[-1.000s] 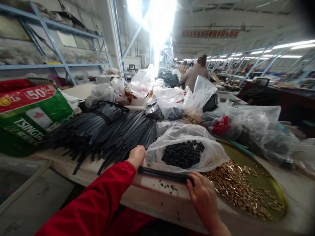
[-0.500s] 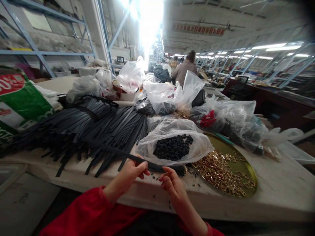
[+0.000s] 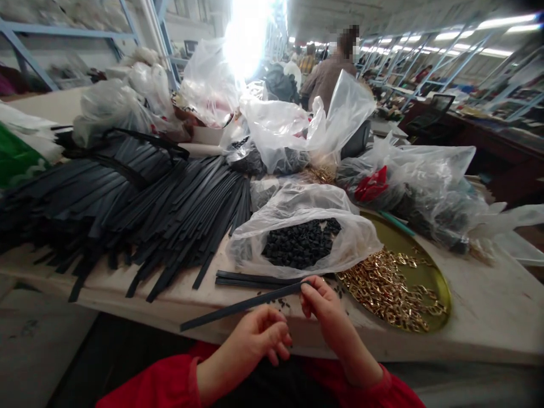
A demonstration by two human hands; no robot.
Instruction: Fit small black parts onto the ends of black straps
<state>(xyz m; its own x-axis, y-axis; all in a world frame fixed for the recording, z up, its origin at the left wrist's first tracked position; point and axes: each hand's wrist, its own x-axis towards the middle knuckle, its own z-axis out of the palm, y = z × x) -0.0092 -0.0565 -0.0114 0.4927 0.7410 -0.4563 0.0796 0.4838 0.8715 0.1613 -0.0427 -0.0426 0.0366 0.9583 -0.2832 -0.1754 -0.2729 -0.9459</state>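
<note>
Between thumb and fingers, my right hand (image 3: 321, 300) pinches one end of a flat black strap (image 3: 238, 308). The strap's free end points left over the table edge. Just under it is my left hand (image 3: 261, 334), fingers loosely curled and a little apart, with nothing visible in them. A few cut black straps (image 3: 250, 279) lie on the table behind the held one. Beyond them, an open clear plastic bag (image 3: 244, 241) holds small black pieces (image 3: 297, 243). Right of my right hand, a round gold tray (image 3: 444, 283) carries many small gold metal buckles or links (image 3: 378, 289).
A large heap of black straps (image 3: 182, 221) covers the table's left side. Filled plastic bags (image 3: 280, 130) line the back, with more bags (image 3: 425, 175) at the right. Tiny black bits lie near the table's front edge. A person (image 3: 327, 73) is farther off.
My left hand has let go of the strap and dropped lower. My right hand has moved slightly right and up and now grips the strap's end. The view has shifted downward.
</note>
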